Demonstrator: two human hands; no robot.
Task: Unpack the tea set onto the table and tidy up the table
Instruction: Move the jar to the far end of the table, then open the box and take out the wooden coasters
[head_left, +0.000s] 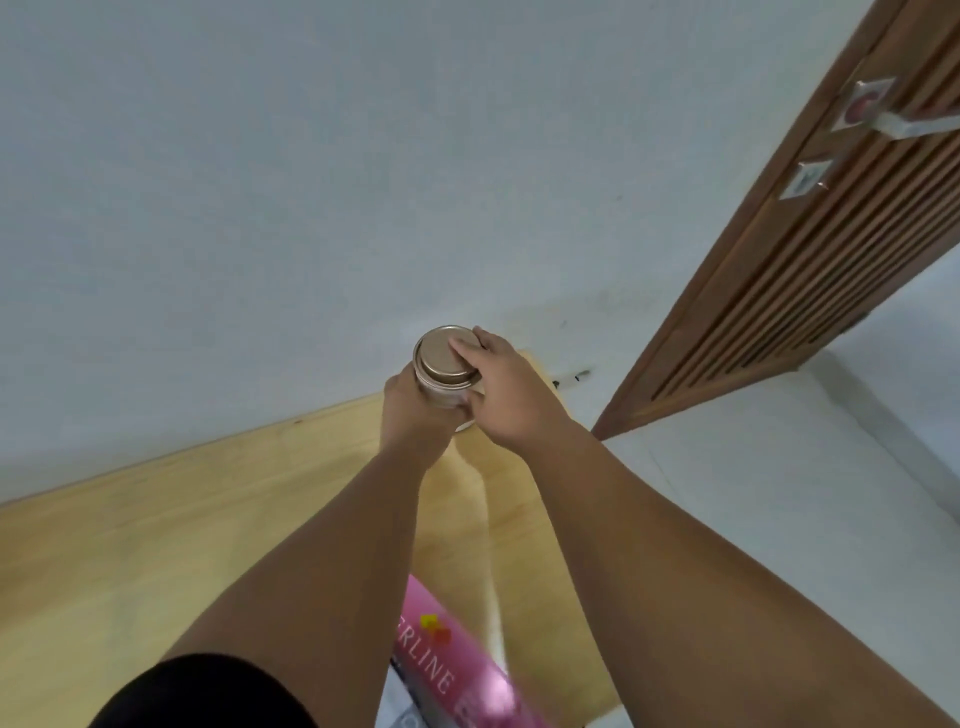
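Note:
A clear glass jar (444, 392) with a gold metal lid (442, 356) is held above the far end of the light wooden table (156, 545). My left hand (410, 410) wraps around the jar's body from the left. My right hand (501, 384) rests on the lid's right side, with fingers over its top and rim. The jar's lower part is hidden behind both hands. A pink printed box (441, 670) lies on the table near me, between my forearms.
A pale wall (311, 182) runs behind the table's far edge. A brown slatted wooden door (810, 270) stands at the right, with a white surface (779, 493) below it.

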